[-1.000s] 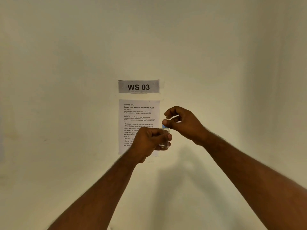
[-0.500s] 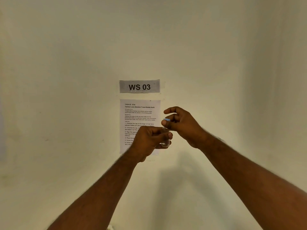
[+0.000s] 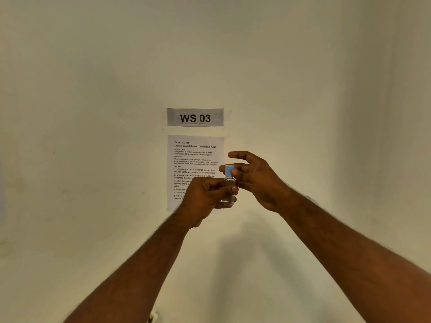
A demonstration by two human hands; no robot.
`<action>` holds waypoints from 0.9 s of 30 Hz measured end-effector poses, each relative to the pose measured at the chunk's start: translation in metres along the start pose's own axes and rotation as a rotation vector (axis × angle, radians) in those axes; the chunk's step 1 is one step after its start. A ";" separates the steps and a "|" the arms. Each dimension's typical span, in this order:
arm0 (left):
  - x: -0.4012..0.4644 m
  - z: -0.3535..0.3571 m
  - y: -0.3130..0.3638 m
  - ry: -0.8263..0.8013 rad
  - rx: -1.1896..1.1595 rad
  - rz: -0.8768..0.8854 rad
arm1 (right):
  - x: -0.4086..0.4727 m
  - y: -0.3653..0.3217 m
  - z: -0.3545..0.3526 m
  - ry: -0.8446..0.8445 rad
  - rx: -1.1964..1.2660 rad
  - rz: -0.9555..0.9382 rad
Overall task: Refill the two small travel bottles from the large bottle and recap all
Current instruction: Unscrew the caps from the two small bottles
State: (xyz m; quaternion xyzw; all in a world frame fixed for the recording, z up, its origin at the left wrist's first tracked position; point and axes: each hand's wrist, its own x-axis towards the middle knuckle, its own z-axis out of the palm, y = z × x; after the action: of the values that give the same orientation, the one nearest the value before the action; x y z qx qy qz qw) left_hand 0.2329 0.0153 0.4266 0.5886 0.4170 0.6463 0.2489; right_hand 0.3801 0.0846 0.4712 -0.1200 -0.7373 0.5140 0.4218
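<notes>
Left hand grips travel bottle; right hand apparently touching cap.

The only surface I see bearing anything is the pale wall, which fills the frame. Two papers lie flat on it at centre. The upper one is a grey sign reading "WS 03". Just under it, apart by a narrow strip of wall, is a white sheet of printed instructions, its lower right part hidden behind the hands. The bottle rests on no surface: the left hand carries it upright in front of the sheet's right edge, fingers wrapped round its clear body, blue cap on top.
</notes>
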 end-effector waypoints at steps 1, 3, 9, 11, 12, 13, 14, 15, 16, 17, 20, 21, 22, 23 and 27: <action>0.000 0.000 -0.001 0.002 -0.003 0.000 | -0.001 0.000 -0.001 -0.030 0.001 0.005; -0.001 -0.001 -0.003 0.007 -0.003 -0.004 | -0.002 0.000 0.002 -0.041 0.002 0.020; 0.000 -0.002 -0.006 0.004 0.032 0.000 | 0.002 0.005 0.013 0.181 -0.145 -0.012; 0.001 -0.002 -0.006 0.006 0.029 -0.007 | 0.003 0.005 0.012 0.198 -0.176 -0.035; 0.001 -0.003 -0.007 0.009 0.030 -0.010 | 0.003 0.004 0.011 0.193 -0.169 -0.048; 0.000 -0.003 -0.007 0.012 0.032 -0.014 | 0.003 0.002 0.010 0.180 -0.145 -0.061; -0.001 -0.004 -0.008 0.016 0.030 -0.019 | 0.003 0.000 0.009 0.163 -0.115 -0.069; -0.002 -0.005 -0.009 0.020 0.027 -0.024 | 0.002 -0.002 0.007 0.146 -0.096 -0.078; -0.004 -0.006 -0.011 0.025 0.023 -0.029 | 0.002 -0.003 0.006 0.132 -0.086 -0.084; -0.006 -0.007 -0.012 0.029 0.021 -0.032 | 0.001 -0.003 0.004 0.119 -0.075 -0.091; -0.018 -0.011 -0.019 0.044 -0.004 -0.030 | -0.008 0.004 -0.001 0.102 0.022 -0.096; -0.024 -0.012 -0.024 0.050 -0.021 -0.023 | -0.012 0.010 -0.001 0.109 0.059 -0.091; -0.031 -0.013 -0.029 0.056 -0.029 -0.008 | -0.018 0.016 -0.002 0.122 0.102 -0.085; -0.039 -0.014 -0.036 0.067 -0.020 0.008 | -0.024 0.024 -0.003 0.137 0.154 -0.076; -0.080 -0.019 -0.075 0.188 0.172 -0.061 | -0.057 0.070 -0.005 0.168 0.357 0.014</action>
State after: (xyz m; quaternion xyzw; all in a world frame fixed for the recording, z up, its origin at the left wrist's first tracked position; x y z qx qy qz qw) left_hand 0.2164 -0.0151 0.3209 0.5316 0.5101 0.6527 0.1766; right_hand 0.4008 0.0836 0.3831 -0.0908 -0.5957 0.6277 0.4929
